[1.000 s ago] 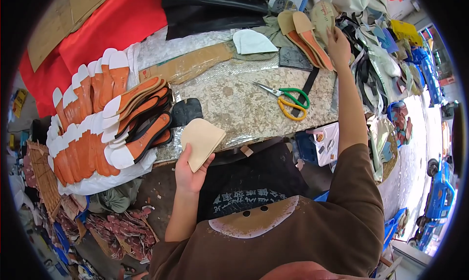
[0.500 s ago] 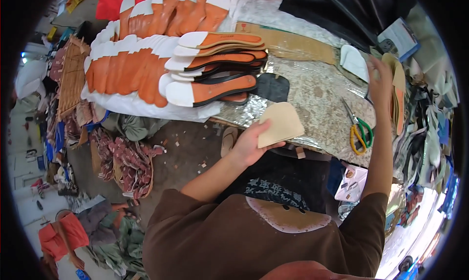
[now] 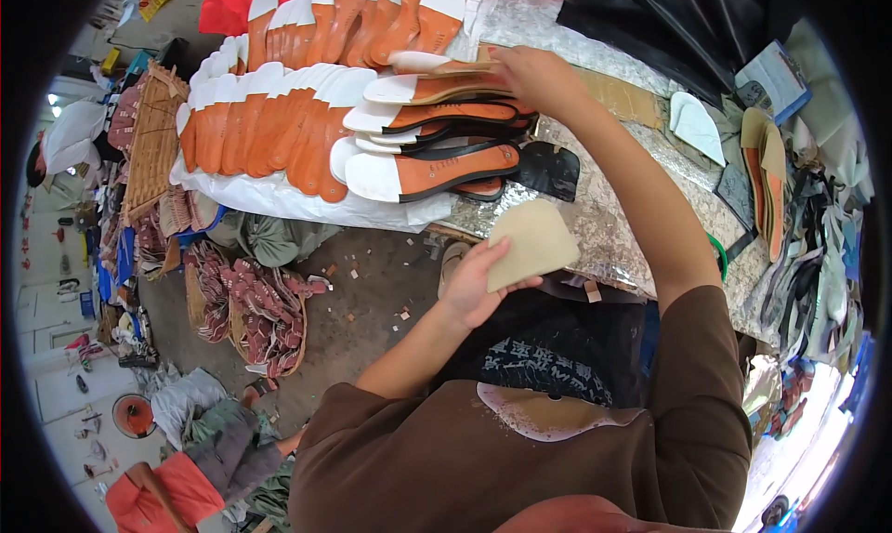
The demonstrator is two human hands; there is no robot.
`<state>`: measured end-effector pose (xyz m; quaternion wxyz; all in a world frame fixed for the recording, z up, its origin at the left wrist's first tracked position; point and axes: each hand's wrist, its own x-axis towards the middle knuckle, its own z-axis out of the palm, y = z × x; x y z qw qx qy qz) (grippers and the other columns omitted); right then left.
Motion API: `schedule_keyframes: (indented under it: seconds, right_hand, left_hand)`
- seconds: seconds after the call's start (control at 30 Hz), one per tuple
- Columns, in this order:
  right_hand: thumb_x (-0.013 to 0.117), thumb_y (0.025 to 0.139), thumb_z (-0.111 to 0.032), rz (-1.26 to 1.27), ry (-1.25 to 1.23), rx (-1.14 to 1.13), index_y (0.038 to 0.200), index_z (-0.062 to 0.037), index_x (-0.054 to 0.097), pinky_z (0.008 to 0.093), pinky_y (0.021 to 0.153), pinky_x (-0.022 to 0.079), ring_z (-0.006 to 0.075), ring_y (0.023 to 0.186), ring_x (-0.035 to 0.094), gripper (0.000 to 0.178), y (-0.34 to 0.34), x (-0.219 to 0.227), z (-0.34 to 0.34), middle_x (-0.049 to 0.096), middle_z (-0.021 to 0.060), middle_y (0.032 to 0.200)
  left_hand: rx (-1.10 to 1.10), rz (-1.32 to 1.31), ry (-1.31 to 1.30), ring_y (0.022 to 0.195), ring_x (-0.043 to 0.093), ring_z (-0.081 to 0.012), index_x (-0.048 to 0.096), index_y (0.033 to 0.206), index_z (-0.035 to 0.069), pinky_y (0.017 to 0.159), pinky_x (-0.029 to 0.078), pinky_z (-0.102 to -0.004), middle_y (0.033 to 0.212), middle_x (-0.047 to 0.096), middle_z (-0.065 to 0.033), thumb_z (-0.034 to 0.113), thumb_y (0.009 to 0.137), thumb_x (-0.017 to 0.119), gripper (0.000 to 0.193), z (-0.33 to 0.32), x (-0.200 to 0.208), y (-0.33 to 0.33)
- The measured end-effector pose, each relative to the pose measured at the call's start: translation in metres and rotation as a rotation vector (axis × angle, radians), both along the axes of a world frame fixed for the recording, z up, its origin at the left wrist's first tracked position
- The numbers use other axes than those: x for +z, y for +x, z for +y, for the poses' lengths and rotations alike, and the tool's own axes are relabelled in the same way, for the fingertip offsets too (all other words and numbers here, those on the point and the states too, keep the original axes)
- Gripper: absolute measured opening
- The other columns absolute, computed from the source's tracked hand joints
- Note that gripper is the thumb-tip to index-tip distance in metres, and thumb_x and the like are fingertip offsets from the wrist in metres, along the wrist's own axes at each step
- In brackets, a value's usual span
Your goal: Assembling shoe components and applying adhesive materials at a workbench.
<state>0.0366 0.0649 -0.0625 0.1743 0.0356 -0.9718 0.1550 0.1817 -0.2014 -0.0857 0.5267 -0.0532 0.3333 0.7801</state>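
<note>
My left hand (image 3: pixel 478 280) grips a thin stack of cream, round-topped pieces (image 3: pixel 534 243) in front of the table edge, thumb on top. My right hand (image 3: pixel 539 79) reaches across the table to a pile of orange insoles with white toe ends (image 3: pixel 441 169). Its fingers are closed on the heel end of the top insole (image 3: pixel 423 63), which is tilted up off the pile and blurred. Beside the pile lies a black rounded piece (image 3: pixel 546 169). My right forearm hides most of the scissors; only part of a green handle (image 3: pixel 718 254) shows.
Rows of orange and white insoles (image 3: pixel 269 129) cover the table's left part. White rounded pieces (image 3: pixel 697 129) and tan insoles (image 3: pixel 764 175) lie at the right, near hanging fabric strips (image 3: pixel 818 263). A person in red (image 3: pixel 167 496) is at the lower left.
My right hand has moved left from the white pieces and tan insoles to the pile, taking hold of the top insole. My left hand still holds the cream pieces.
</note>
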Motion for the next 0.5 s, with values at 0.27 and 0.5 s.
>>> schedule_keyframes:
  seconds: [0.27,0.5]
  right_hand:
    - [0.047,0.102,-0.031,-0.107,-1.14,-0.198,0.117,-0.0047,0.056,0.0277,0.081,0.044,0.0101,0.091,0.055,0.032,0.167,0.022,0.012,0.06,0.0024,0.097]
    - [0.079,0.079,-0.032,-0.038,-0.961,-0.363,0.1,-0.0004,0.057,0.0278,0.063,0.048,0.0135,0.069,0.059,0.044,0.307,-0.013,-0.083,0.063,0.0065,0.08]
  left_hand:
    - [0.201,0.077,0.078,0.127,0.052,-0.0325,0.035,0.144,0.001,0.105,0.044,-0.0475,0.141,0.049,-0.0172,0.024,0.101,0.046,0.05,0.001,0.013,-0.022]
    - [0.121,0.077,0.15,0.133,0.046,-0.0295,0.033,0.146,0.001,0.112,0.037,-0.0457,0.145,0.046,-0.0153,0.023,0.103,0.038,0.048,0.04,0.047,-0.004]
